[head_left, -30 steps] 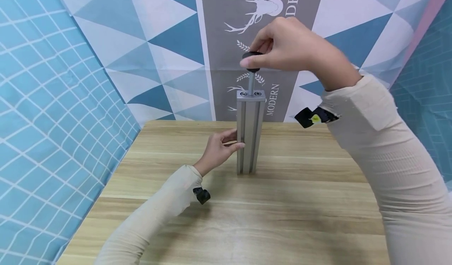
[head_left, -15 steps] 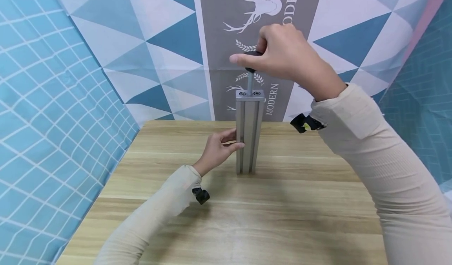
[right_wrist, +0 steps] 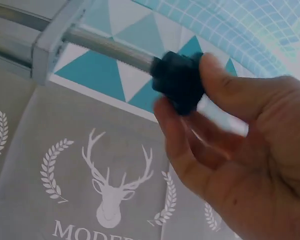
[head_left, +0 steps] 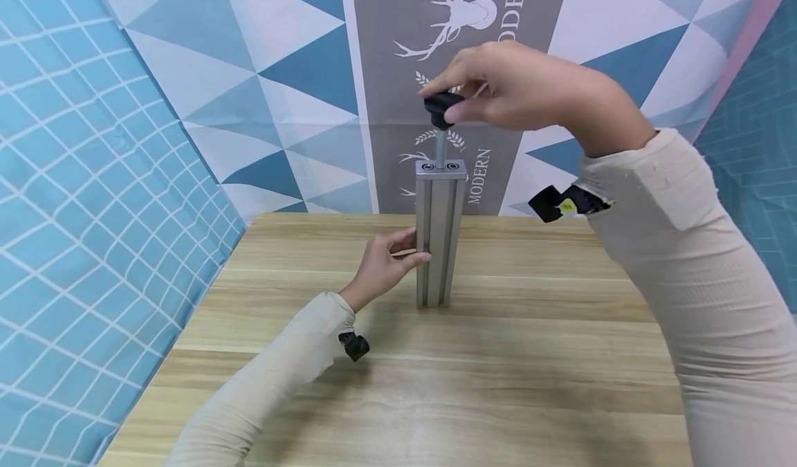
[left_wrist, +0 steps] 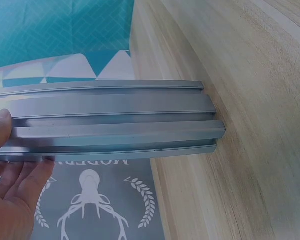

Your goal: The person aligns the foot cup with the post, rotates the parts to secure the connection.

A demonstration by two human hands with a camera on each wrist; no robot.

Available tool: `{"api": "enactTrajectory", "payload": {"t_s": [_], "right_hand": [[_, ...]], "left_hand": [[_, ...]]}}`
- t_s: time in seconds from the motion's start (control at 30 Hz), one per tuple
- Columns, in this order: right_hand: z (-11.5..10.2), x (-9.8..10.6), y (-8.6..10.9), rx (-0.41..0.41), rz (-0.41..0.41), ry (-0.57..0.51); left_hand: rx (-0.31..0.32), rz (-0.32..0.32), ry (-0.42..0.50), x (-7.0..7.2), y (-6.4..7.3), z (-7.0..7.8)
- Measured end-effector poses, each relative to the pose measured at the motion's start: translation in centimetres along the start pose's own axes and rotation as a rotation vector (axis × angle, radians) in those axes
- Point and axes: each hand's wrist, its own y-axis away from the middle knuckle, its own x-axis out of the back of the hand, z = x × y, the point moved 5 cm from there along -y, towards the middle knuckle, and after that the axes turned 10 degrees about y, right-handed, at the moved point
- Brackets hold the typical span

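Note:
A grooved aluminium profile (head_left: 439, 239) stands upright on the wooden table, with a plate and two screws at its top end. From that end rises a threaded rod (right_wrist: 112, 49) topped by a black knob (head_left: 441, 107). My right hand (head_left: 517, 86) pinches this knob between thumb and fingers, as the right wrist view also shows. Lower down, my left hand (head_left: 386, 263) grips the profile from its left side, thumb on the front face. In the left wrist view the fingers (left_wrist: 32, 185) lie along the profile's far edge; their tips are partly hidden.
The wooden table (head_left: 349, 391) reaches back to a patterned cloth (head_left: 299, 93) with triangles and deer heads. A blue checked cloth (head_left: 93, 197) hangs along the left side. Small black cameras (head_left: 355, 346) sit on both wrists.
My right hand has turned back and forth around the knob, its thumb swinging left and then back right. The left hand and the profile have stayed in place.

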Motion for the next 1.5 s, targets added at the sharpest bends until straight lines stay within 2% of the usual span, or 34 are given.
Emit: {"api": "enactTrajectory", "payload": {"t_s": [0.1, 0.2, 0.57, 0.8, 0.9, 0.93, 1.0, 1.13, 1.17, 1.23, 1.33, 1.5], "right_hand": [[0.2, -0.1, -0.2, -0.13, 0.055, 0.02], [0.3, -0.1, -0.3, -0.227, 0.092, 0.025], [0.2, -1.0, -0.8, -0.425, 0.208, 0.123], [-0.2, -1.0, -0.7, -0.443, 0.196, 0.113], [-0.2, -0.8, -0.3, -0.435, 0.132, 0.084], [-0.2, -0.6, -0.2, -0.418, 0.096, 0.065], [-0.2, -0.4, 0.0, -0.343, 0.02, 0.037], [-0.5, -0.2, 0.1, -0.087, -0.134, -0.019], [-0.6, -0.2, 0.1, -0.038, -0.149, -0.018], [-0.7, -0.2, 0.0, 0.008, -0.152, -0.009], [-0.6, -0.2, -0.4, -0.049, -0.089, 0.018], [-0.3, -0.5, -1.0, -0.268, 0.097, 0.06]], "left_hand": [[0.0, -0.001, 0.001, 0.0, 0.0, 0.0], [0.006, -0.005, 0.007, 0.0, 0.0, -0.1], [0.031, -0.003, 0.017, 0.0, -0.1, -0.4], [0.048, -0.012, 0.019, 0.0, -0.1, -0.5], [0.044, -0.014, 0.024, 0.0, -0.1, -0.5], [0.044, -0.014, 0.025, 0.1, -0.3, -1.0], [0.044, -0.011, 0.029, 0.1, -0.5, -2.1], [0.041, 0.0, 0.04, 0.3, -0.9, -4.2], [0.039, 0.002, 0.043, 0.3, -0.9, -4.2], [0.034, 0.007, 0.046, 0.4, -0.8, -4.2], [0.03, 0.011, 0.042, 0.4, -0.8, -4.2], [0.026, 0.01, 0.036, 0.4, -0.7, -4.1]]}}
